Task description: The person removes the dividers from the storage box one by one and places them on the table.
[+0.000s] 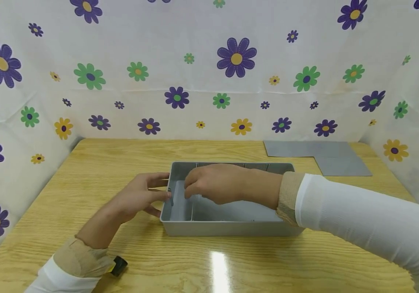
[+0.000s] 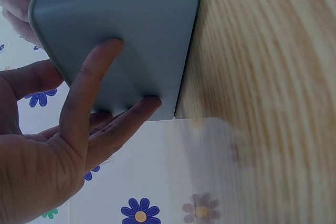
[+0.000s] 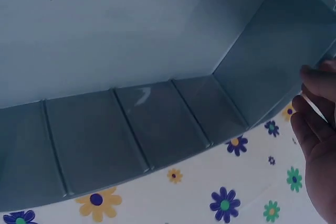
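A long grey plastic bin rests on the table, with vertical ribs along its walls. My left hand grips its left end. In the left wrist view the thumb lies against the outer end wall, and the index finger reaches over the rim. Near that end, a grey divider stands crosswise inside the bin. My right hand reaches across from the right, with curled fingers at the divider's top edge. In the head view this hand covers the divider's middle.
Flat grey panels lie at the table's back right. A white curtain with printed flowers hangs behind and beside the wooden table. The bin's larger compartment lies under my right forearm.
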The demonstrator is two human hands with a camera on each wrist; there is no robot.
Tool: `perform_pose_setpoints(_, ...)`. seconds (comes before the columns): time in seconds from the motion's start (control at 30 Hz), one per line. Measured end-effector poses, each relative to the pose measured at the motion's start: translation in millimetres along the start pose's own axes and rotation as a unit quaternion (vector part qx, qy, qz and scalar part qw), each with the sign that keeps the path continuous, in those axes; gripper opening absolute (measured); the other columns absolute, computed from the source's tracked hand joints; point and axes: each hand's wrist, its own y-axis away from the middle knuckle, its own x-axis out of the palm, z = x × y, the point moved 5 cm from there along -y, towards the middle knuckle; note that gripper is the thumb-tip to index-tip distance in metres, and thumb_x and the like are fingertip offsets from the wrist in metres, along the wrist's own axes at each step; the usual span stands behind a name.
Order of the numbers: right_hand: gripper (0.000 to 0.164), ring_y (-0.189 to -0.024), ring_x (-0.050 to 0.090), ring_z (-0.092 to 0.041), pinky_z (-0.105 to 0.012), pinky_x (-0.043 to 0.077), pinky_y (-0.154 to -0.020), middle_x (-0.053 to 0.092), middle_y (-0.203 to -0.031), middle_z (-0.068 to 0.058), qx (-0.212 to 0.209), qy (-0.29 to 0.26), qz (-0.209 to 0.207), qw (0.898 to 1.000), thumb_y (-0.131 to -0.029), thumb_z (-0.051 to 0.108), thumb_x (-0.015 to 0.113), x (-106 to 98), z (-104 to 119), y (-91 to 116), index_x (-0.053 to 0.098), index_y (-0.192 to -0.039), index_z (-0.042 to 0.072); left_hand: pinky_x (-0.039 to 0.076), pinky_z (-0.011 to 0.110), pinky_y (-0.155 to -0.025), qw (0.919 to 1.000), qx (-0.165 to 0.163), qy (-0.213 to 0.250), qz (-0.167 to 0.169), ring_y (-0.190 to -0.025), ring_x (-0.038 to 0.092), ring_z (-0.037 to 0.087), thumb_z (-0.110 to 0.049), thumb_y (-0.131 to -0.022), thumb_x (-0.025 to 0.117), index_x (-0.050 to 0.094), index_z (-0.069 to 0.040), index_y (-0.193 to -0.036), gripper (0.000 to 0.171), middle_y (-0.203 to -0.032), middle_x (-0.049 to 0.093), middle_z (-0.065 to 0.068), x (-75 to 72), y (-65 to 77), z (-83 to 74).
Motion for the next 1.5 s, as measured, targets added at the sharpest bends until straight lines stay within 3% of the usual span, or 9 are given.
perform_pose_setpoints(0.13,0.027,-0.104,0.058,-0.009,-0.021,0.047,-0.092,0.065,-0.111,0.005,-0.02,0.029,0.026,0.999,-0.088,0.002,0.06,7,5,-11,0.07,-0.107,0.019,0.057,0.043,-0.07,1.0,-0.001,-0.003,-0.003,-0.1,0.063,0.028,-0.016,-0.092,0.058,0.033,-0.005,-0.143,0.059,-0.148,0.033,0.017,0.1,0.2,-0.4)
perform_pose_setpoints(0.37,0.029,-0.085,0.06,-0.009,-0.023,0.05,-0.079,0.067,-0.095,0.007,-0.014,0.048,0.061,0.997,-0.087,0.0,0.058,12,3,-15,0.072,-0.101,0.022,0.057,0.042,-0.069,1.0,0.002,-0.005,0.0,-0.1,0.062,0.034,-0.015,-0.092,0.057,0.033,-0.003,-0.143,0.057,-0.147,0.035,0.018,1.8,0.0,-3.3)
perform_pose_setpoints(0.83,0.031,-0.096,0.06,-0.009,-0.021,0.048,-0.089,0.068,-0.1,0.008,-0.028,0.06,0.036,0.997,-0.088,-0.002,0.057,4,2,-11,0.072,-0.103,0.021,0.057,0.042,-0.069,0.9999,-0.002,-0.01,-0.012,-0.101,0.062,0.033,-0.015,-0.091,0.058,0.033,-0.003,-0.144,0.059,-0.147,0.035,0.018,2.2,0.8,-3.9)
perform_pose_setpoints(1.07,0.036,-0.099,0.06,-0.009,-0.021,0.048,-0.089,0.068,-0.103,0.007,-0.034,0.044,-0.018,0.998,-0.086,-0.006,0.053,-16,-1,-5,0.071,-0.103,0.019,0.057,0.043,-0.071,1.0,0.005,-0.006,-0.006,-0.103,0.062,0.031,-0.015,-0.092,0.058,0.034,-0.005,-0.143,0.057,-0.146,0.036,0.018,2.7,1.0,-3.7)
perform_pose_setpoints(1.23,0.038,-0.1,0.061,-0.009,-0.021,0.048,-0.091,0.068,-0.103,0.004,-0.033,-0.016,-0.107,0.994,-0.085,-0.01,0.052,-47,-7,7,0.072,-0.101,0.017,0.057,0.042,-0.071,1.0,0.0,-0.004,-0.007,-0.104,0.061,0.033,-0.016,-0.092,0.058,0.034,-0.005,-0.143,0.057,-0.145,0.038,0.019,2.6,1.3,-2.8)
perform_pose_setpoints(1.33,0.038,-0.1,0.061,-0.01,-0.021,0.049,-0.091,0.069,-0.102,0.003,-0.029,-0.026,-0.156,0.987,-0.084,-0.011,0.053,-67,-11,18,0.073,-0.1,0.017,0.057,0.042,-0.072,0.9999,-0.006,-0.004,-0.012,-0.107,0.06,0.035,-0.016,-0.092,0.058,0.032,-0.001,-0.143,0.059,-0.144,0.037,0.021,2.2,2.6,-3.8)
perform_pose_setpoints(1.43,0.038,-0.098,0.062,-0.01,-0.022,0.051,-0.087,0.069,-0.101,0.003,-0.013,-0.019,-0.177,0.984,-0.083,-0.012,0.056,-79,-17,31,0.073,-0.1,0.017,0.057,0.041,-0.077,0.999,-0.014,-0.026,-0.033,-0.11,0.059,0.034,-0.017,-0.09,0.061,0.034,0.005,-0.14,0.061,-0.141,0.04,0.025,0.0,4.7,-5.6)
perform_pose_setpoints(1.5,0.036,-0.098,0.063,-0.012,-0.024,0.052,-0.086,0.069,-0.101,0.003,-0.002,-0.008,-0.18,0.984,-0.082,-0.011,0.059,-79,-21,40,0.073,-0.1,0.016,0.055,0.042,-0.083,0.9963,-0.016,-0.064,-0.055,-0.111,0.057,0.032,-0.02,-0.087,0.064,0.039,0.008,-0.136,0.061,-0.135,0.045,0.025,-2.4,6.3,-6.9)
